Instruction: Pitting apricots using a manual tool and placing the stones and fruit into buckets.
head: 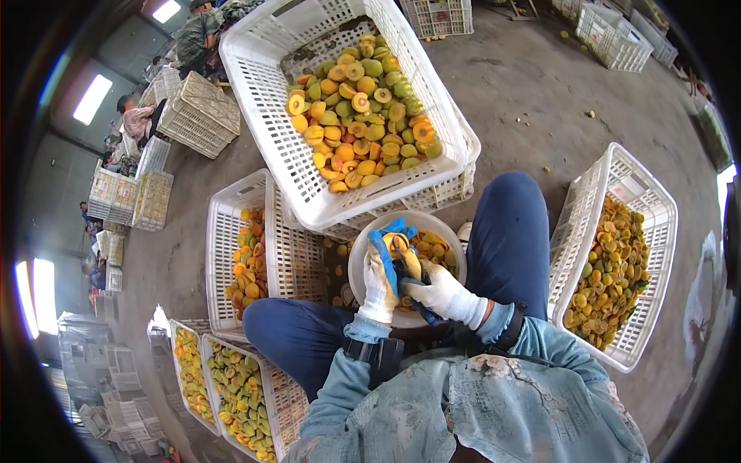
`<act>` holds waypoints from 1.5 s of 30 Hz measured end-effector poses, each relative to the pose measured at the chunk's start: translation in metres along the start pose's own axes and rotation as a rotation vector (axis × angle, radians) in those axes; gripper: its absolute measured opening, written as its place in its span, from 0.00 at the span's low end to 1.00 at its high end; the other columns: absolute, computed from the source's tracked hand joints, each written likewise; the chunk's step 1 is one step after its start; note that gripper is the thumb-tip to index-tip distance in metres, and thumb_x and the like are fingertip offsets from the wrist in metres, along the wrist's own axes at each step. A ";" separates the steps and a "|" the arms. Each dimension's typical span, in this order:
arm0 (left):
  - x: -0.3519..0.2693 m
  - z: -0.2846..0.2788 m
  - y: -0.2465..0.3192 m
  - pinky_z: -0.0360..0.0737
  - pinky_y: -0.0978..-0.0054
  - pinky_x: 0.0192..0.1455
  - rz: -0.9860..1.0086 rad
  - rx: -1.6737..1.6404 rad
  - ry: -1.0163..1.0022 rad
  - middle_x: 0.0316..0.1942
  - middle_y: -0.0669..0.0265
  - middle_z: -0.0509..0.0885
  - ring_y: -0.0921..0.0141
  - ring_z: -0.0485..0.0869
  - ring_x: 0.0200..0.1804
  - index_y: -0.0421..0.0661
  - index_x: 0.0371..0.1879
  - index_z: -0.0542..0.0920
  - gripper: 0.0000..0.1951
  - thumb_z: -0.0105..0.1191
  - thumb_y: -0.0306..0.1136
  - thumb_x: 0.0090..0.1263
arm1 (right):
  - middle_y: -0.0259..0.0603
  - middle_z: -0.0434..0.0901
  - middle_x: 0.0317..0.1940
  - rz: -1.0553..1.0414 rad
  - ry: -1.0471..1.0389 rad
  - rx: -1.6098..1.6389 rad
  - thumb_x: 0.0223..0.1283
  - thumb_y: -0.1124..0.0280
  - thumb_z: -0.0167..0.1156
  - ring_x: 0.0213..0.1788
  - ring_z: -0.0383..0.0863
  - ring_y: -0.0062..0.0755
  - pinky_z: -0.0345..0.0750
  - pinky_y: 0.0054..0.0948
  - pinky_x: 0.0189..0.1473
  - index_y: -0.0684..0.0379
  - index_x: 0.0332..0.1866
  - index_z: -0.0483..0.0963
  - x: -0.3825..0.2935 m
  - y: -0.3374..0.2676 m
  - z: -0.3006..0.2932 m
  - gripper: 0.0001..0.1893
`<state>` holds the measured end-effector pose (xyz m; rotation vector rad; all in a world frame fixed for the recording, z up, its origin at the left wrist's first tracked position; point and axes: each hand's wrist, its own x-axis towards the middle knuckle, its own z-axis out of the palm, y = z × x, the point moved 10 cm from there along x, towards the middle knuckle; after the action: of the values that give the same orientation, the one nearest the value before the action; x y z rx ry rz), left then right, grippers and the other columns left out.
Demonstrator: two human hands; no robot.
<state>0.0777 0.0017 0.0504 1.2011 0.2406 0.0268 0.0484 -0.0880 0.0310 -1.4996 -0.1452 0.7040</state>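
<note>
My left hand point(382, 272), in a white glove with blue coating, holds a halved orange fruit point(397, 243) with its cut face up. My right hand point(443, 292), gloved too, grips a hand tool point(411, 263) with a yellowish part and dark metal at the fruit; its exact kind cannot be told. Both hands are over a round white plastic tub point(357, 254) holding fruit pieces point(431, 249). Beyond the tub, a large white plastic crate point(255, 110) holds many green and orange fruit halves point(359, 116); some show their stones.
A white crate point(666, 231) of fruit pieces stands at my right. More fruit crates point(220, 202) stand at my left and beside my left knee. Other people point(194, 43) sit among stacked crates point(200, 116) at the far left. Fruit scraps point(590, 114) lie on the concrete floor.
</note>
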 end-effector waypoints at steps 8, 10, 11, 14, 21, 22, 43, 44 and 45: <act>0.006 -0.007 -0.017 0.76 0.75 0.47 0.048 0.076 0.036 0.37 0.61 0.80 0.69 0.80 0.41 0.38 0.48 0.74 0.32 0.36 0.60 0.69 | 0.36 0.75 0.20 0.096 -0.063 -0.021 0.57 0.67 0.57 0.19 0.74 0.21 0.74 0.23 0.22 0.66 0.37 0.72 0.000 0.002 0.001 0.12; 0.007 -0.008 -0.018 0.77 0.75 0.45 0.035 0.031 0.033 0.36 0.60 0.80 0.70 0.79 0.40 0.38 0.46 0.75 0.33 0.35 0.61 0.69 | 0.34 0.74 0.17 0.213 -0.188 0.113 0.57 0.66 0.57 0.14 0.73 0.20 0.71 0.21 0.15 0.65 0.34 0.73 -0.006 0.009 0.010 0.11; 0.008 -0.010 -0.019 0.77 0.75 0.44 0.028 0.009 0.032 0.36 0.60 0.80 0.70 0.79 0.40 0.39 0.46 0.75 0.33 0.34 0.61 0.69 | 0.33 0.74 0.16 0.213 -0.221 0.169 0.57 0.66 0.57 0.13 0.73 0.19 0.70 0.20 0.14 0.64 0.34 0.73 -0.007 0.011 0.012 0.10; 0.006 -0.007 -0.015 0.78 0.75 0.41 -0.073 0.136 0.021 0.34 0.60 0.80 0.71 0.79 0.38 0.39 0.44 0.76 0.33 0.33 0.61 0.69 | 0.30 0.73 0.15 0.219 -0.265 0.221 0.57 0.65 0.58 0.11 0.71 0.18 0.69 0.19 0.11 0.62 0.34 0.73 -0.007 0.018 0.013 0.10; -0.006 -0.001 -0.004 0.78 0.78 0.32 -0.068 0.095 0.078 0.29 0.61 0.81 0.72 0.80 0.31 0.38 0.42 0.76 0.36 0.31 0.65 0.67 | 0.32 0.73 0.16 0.208 -0.265 -0.003 0.57 0.65 0.57 0.13 0.73 0.21 0.71 0.23 0.13 0.61 0.35 0.72 -0.012 0.004 0.012 0.09; -0.006 -0.004 -0.009 0.78 0.79 0.30 -0.154 0.116 0.003 0.28 0.61 0.81 0.72 0.80 0.30 0.38 0.41 0.77 0.37 0.30 0.66 0.67 | 0.33 0.73 0.16 0.204 -0.292 -0.045 0.56 0.66 0.57 0.14 0.74 0.22 0.71 0.24 0.14 0.61 0.34 0.72 -0.016 -0.002 0.013 0.09; -0.001 0.014 0.000 0.77 0.79 0.31 -0.070 0.099 -0.073 0.28 0.64 0.80 0.74 0.78 0.28 0.39 0.35 0.76 0.34 0.34 0.63 0.67 | 0.31 0.68 0.18 0.511 -0.828 1.259 0.67 0.56 0.45 0.10 0.64 0.20 0.61 0.20 0.08 0.58 0.39 0.69 -0.048 0.011 0.053 0.15; 0.001 0.016 0.005 0.77 0.79 0.34 0.028 0.167 -0.057 0.29 0.64 0.81 0.75 0.78 0.30 0.39 0.36 0.76 0.33 0.33 0.63 0.68 | 0.31 0.67 0.18 0.474 -0.853 1.348 0.67 0.56 0.46 0.10 0.64 0.20 0.62 0.20 0.09 0.59 0.39 0.69 -0.047 0.009 0.055 0.15; 0.003 0.017 0.003 0.77 0.79 0.34 0.052 0.131 -0.057 0.30 0.64 0.81 0.75 0.78 0.30 0.39 0.37 0.76 0.34 0.32 0.63 0.68 | 0.31 0.67 0.18 0.459 -0.840 1.351 0.67 0.56 0.46 0.10 0.64 0.20 0.62 0.20 0.09 0.59 0.40 0.69 -0.047 0.010 0.056 0.15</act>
<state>0.0839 -0.0126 0.0583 1.3364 0.1630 0.0229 -0.0204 -0.0646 0.0424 0.1254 0.0618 1.3821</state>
